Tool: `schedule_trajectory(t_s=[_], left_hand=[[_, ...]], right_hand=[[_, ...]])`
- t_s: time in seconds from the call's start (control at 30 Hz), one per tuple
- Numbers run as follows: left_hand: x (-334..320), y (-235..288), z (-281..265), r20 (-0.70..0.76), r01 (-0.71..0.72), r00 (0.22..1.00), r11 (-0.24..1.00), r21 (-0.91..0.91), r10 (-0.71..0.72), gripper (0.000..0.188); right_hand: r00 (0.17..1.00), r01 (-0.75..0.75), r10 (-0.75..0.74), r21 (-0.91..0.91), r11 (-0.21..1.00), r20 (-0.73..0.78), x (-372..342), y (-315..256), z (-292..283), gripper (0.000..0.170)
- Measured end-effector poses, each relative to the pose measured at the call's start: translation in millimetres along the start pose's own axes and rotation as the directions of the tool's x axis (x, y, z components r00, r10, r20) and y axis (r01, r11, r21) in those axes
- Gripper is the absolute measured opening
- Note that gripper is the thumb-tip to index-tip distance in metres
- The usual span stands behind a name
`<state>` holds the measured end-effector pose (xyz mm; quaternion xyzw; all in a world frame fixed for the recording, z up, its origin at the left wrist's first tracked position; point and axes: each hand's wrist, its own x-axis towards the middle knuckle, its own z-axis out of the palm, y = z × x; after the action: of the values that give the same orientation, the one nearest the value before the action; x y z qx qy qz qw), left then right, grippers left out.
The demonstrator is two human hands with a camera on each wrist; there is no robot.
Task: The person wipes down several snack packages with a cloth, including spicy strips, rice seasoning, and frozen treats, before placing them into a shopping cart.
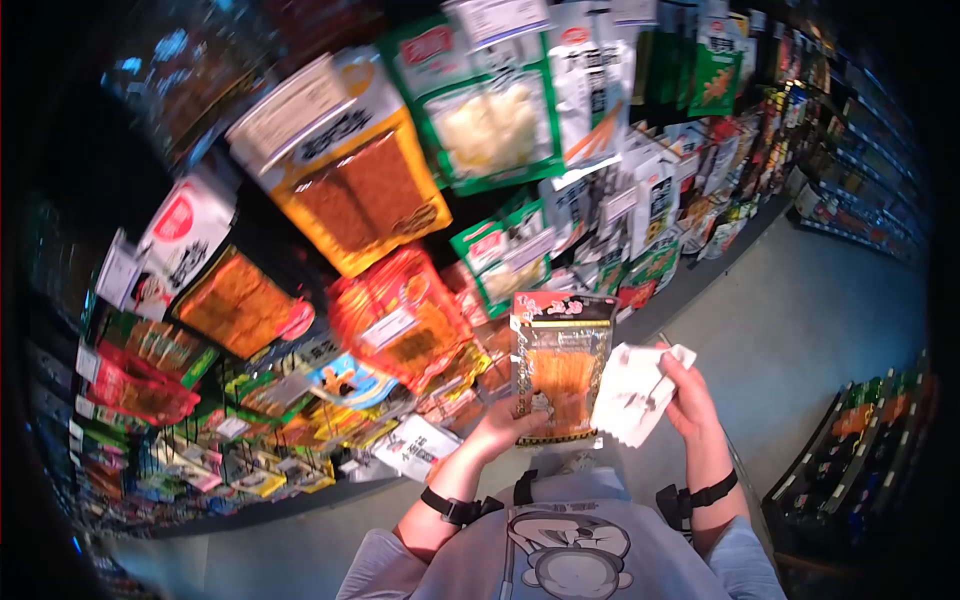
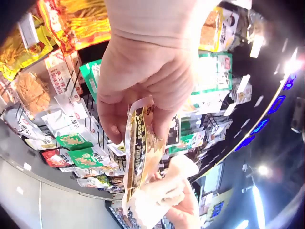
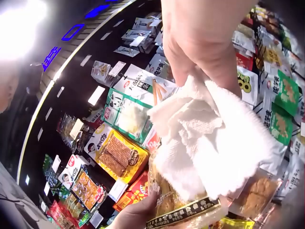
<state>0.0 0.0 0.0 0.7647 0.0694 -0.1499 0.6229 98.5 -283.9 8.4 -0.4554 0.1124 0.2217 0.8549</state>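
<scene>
My left hand (image 1: 511, 421) grips a snack packet (image 1: 562, 375) by its lower left edge. The packet has a black and red top and a clear window showing orange strips. In the left wrist view the packet appears edge-on between the thumb and fingers of the left hand (image 2: 145, 90). My right hand (image 1: 690, 396) pinches a crumpled white cloth or tissue (image 1: 640, 392) at its upper corner. In the right wrist view the white cloth (image 3: 209, 138) hangs over part of the packet (image 3: 183, 214), hiding much of its front.
A wall of hanging snack packets fills the left and front, among them a yellow-edged packet (image 1: 365, 195), a green packet (image 1: 490, 130) and a red packet (image 1: 405, 320). Grey floor (image 1: 760, 330) lies to the right, with a low black display rack (image 1: 850, 440) at the far right.
</scene>
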Motion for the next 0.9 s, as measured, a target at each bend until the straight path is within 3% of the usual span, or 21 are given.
schedule_trajectory(t_s=[0.07, 0.1, 0.17, 0.23, 0.3, 0.33, 0.37, 0.4, 0.43, 0.47, 0.5, 0.53, 0.57, 0.6, 0.63, 0.67, 0.7, 0.77, 0.83, 0.9], left_hand=[[-16, 5, 0, 0.044, 0.105, 0.994, 0.942, -0.319, -0.096, 0.04], [-22, -24, 1, 0.057, 0.082, 0.996, 0.904, -0.42, -0.064, 0.04], [-48, -34, -22, -0.035, 0.033, 0.998, 0.915, -0.402, -0.051, 0.036], [-67, -43, -34, -0.061, 0.03, 0.996, 0.9, -0.435, -0.063, 0.037], [-75, -49, -37, -0.079, 0.044, 0.993, 0.886, -0.462, -0.09, 0.041], [-78, -53, -40, -0.086, 0.035, 0.993, 0.884, -0.466, -0.084, 0.041], [-80, -61, -41, -0.057, 0.047, 0.995, 0.863, -0.503, -0.088, 0.045], [-84, -66, -42, -0.029, 0.06, 0.996, 0.841, -0.538, -0.09, 0.048], [-88, -68, -42, -0.04, 0.049, 0.996, 0.84, -0.54, -0.084, 0.048], [-90, -70, -40, -0.048, -0.002, 0.998, 0.844, -0.537, -0.028, 0.048], [-93, -70, -38, -0.06, -0.054, 0.998, 0.844, -0.533, 0.026, 0.049], [-95, -64, -37, -0.187, -0.232, 0.965, 0.935, -0.269, 0.185, 0.047], [-97, -73, -37, -0.21, -0.234, 0.961, 0.934, -0.269, 0.18, 0.047], [-101, -77, -39, -0.068, -0.187, 0.982, 0.918, -0.349, 0.174, 0.046], [-105, -79, -40, 0.073, -0.131, 0.981, 0.897, -0.422, 0.178, 0.045], [-111, -79, -37, 0.085, -0.182, 0.963, 0.851, -0.493, 0.255, 0.045], [-117, -75, -40, 0.109, -0.235, 0.952, 0.91, -0.342, 0.287, 0.049], [-133, -71, -40, 0.187, -0.018, 0.971, 0.82, -0.573, 0.152, 0.049], [-145, -63, -51, 0.191, -0.027, 0.976, 0.928, -0.371, 0.105, 0.051], [-149, -70, -54, 0.158, -0.101, 0.975, 0.941, -0.322, 0.159, 0.053]], right_hand=[[0.997, -0.022, 0.015, 0.096, 0.995, 0.071, 2, -1, -9, 0.038], [0.999, -0.023, 0.024, -0.013, 1.0, 0.044, -5, 2, 1, 0.038], [0.998, 0.055, -0.054, 0.069, 0.996, -0.016, -4, 28, 20, 0.037], [0.993, 0.111, -0.109, 0.037, 0.993, -0.037, -17, 43, 50, 0.037], [0.941, 0.333, -0.339, -0.182, 0.925, -0.003, -30, 51, 73, 0.04], [0.861, 0.502, -0.494, -0.366, 0.784, 0.122, -42, 57, 93, 0.043], [0.859, 0.506, -0.495, -0.368, 0.781, 0.131, -51, 62, 104, 0.043], [0.713, 0.7, -0.526, -0.519, 0.49, 0.465, -60, 67, 112, 0.042], [0.519, 0.849, -0.405, -0.511, 0.138, 0.753, -66, 73, 120, 0.041], [0.453, 0.877, -0.094, -0.462, -0.134, 0.886, -69, 82, 126, 0.045], [0.437, 0.887, 0.188, -0.388, -0.251, 0.879, -77, 84, 142, 0.06], [0.465, 0.876, 0.273, -0.392, -0.283, 0.842, -80, 92, 149, 0.063], [0.49, 0.865, 0.356, -0.391, -0.315, 0.796, -83, 100, 155, 0.065], [0.469, 0.876, 0.369, -0.371, -0.308, 0.802, -83, 104, 158, 0.065], [0.514, 0.853, 0.338, -0.43, -0.295, 0.788, -81, 105, 157, 0.063], [0.56, 0.826, 0.305, -0.489, -0.28, 0.771, -80, 107, 157, 0.062], [0.545, 0.836, 0.312, -0.475, -0.275, 0.778, -77, 110, 155, 0.062], [0.633, 0.774, 0.211, -0.608, -0.176, 0.745, -69, 112, 150, 0.056], [0.649, 0.759, 0.17, -0.615, -0.212, 0.742, -63, 108, 149, 0.05], [0.759, 0.651, 0.089, -0.747, -0.137, 0.645, -53, 114, 134, 0.049]])
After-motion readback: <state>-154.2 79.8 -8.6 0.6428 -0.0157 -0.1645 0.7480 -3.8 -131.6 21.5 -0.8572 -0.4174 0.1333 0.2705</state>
